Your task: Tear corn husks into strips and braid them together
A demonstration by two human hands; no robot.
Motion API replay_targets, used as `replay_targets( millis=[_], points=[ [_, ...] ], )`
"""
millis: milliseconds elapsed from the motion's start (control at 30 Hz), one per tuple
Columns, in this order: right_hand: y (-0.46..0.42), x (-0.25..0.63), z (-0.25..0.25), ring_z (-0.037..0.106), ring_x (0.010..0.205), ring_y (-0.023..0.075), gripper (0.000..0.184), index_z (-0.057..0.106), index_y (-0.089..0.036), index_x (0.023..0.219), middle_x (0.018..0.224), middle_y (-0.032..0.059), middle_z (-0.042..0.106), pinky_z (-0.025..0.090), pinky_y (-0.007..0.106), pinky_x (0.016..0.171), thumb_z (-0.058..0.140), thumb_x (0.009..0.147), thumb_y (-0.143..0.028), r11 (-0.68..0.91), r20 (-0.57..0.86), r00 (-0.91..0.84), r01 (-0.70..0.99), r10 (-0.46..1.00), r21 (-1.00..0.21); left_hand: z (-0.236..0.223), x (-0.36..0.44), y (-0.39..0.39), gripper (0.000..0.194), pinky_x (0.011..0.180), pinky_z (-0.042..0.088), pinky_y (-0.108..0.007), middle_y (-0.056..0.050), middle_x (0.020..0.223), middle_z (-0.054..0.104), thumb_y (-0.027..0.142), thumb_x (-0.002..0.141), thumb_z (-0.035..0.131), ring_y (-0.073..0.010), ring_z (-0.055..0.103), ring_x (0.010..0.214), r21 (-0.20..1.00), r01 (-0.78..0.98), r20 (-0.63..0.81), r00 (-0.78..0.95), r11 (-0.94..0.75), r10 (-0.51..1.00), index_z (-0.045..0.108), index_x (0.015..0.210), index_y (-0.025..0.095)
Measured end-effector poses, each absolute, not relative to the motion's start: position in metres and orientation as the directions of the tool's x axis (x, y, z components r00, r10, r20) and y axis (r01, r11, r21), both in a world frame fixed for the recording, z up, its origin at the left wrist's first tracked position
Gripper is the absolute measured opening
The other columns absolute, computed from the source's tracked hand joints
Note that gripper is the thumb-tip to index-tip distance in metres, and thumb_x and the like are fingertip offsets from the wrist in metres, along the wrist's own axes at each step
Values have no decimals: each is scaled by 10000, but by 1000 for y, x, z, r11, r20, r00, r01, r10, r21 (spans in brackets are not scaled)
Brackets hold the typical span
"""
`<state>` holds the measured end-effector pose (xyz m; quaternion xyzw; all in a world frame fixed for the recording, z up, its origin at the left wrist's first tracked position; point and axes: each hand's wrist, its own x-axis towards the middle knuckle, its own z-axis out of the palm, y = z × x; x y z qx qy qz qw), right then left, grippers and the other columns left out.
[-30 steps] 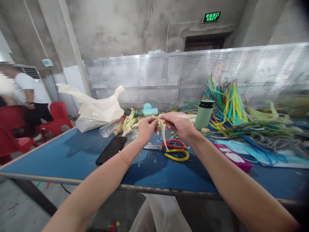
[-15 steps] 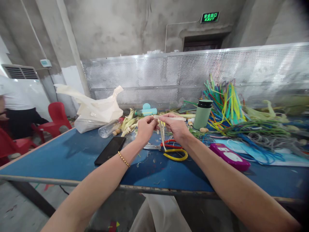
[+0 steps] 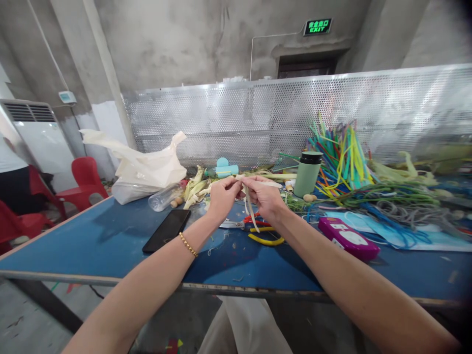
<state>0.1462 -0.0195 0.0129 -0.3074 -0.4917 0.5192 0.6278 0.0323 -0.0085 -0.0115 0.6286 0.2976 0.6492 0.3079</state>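
Note:
Pale, flat strips that look like dried corn husk (image 3: 251,209) hang from between my two hands, above the blue table. My left hand (image 3: 223,197) pinches the husk strip, thumb against fingertips. Touching it at the fingertips, my right hand (image 3: 264,196) grips the same material, and one end sticks out to its right. Beneath the hands lie scissors (image 3: 266,240) with yellow and red handles, partly covered by the strip and my right hand. A black phone (image 3: 166,231) rests left of my left forearm.
On the blue table (image 3: 92,241) stand a cream bag (image 3: 145,169), a clear bottle (image 3: 164,198) and a green flask (image 3: 308,174). Right lie a purple case (image 3: 348,238), blue face masks (image 3: 401,231), cords and colourful strips (image 3: 350,157). A person stands near red chairs (image 3: 86,179).
My fingertips have drawn together, and the strip's hanging end has swung slightly right. My right hand now covers more of the scissors' handles. The person at far left has shifted left in view.

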Motion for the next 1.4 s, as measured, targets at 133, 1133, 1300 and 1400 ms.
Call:
replay_targets(
  millis=[133,1133,1300,1400],
  points=[
    [-15,147,9,276,372,35,321,555,-170,615,406,-87,395,203,204,351,823,569,-342,302,336,-38,-349,941,-887,-11,32,-9,140,557,465,-231,-8,611,601,255,762,598,-105,556,553,764,-46,643,-23,-643,765,655,718,135],
    [-16,156,14,453,350,58,140,675,-124,707,586,21,644,307,195,340,653,689,-260,411,411,-48,-8,910,-911,-12,26,1,133,552,412,-228,-6,602,594,243,687,631,-92,493,548,820,-195,527,-112,-538,843,672,710,119],
    [-15,155,12,442,350,53,181,681,-130,700,575,17,643,304,190,334,651,713,-308,405,404,-37,-3,914,-914,-12,26,1,154,546,391,-227,-2,602,591,270,689,657,-90,479,549,816,-219,524,-114,-535,844,681,718,121],
    [-16,154,12,419,338,45,188,659,-127,630,536,7,613,298,188,328,656,711,-297,416,415,-33,21,909,-909,-13,25,3,190,552,385,-231,-8,623,603,302,684,685,-92,483,556,819,-252,499,-134,-516,856,679,727,117]
  ],
)
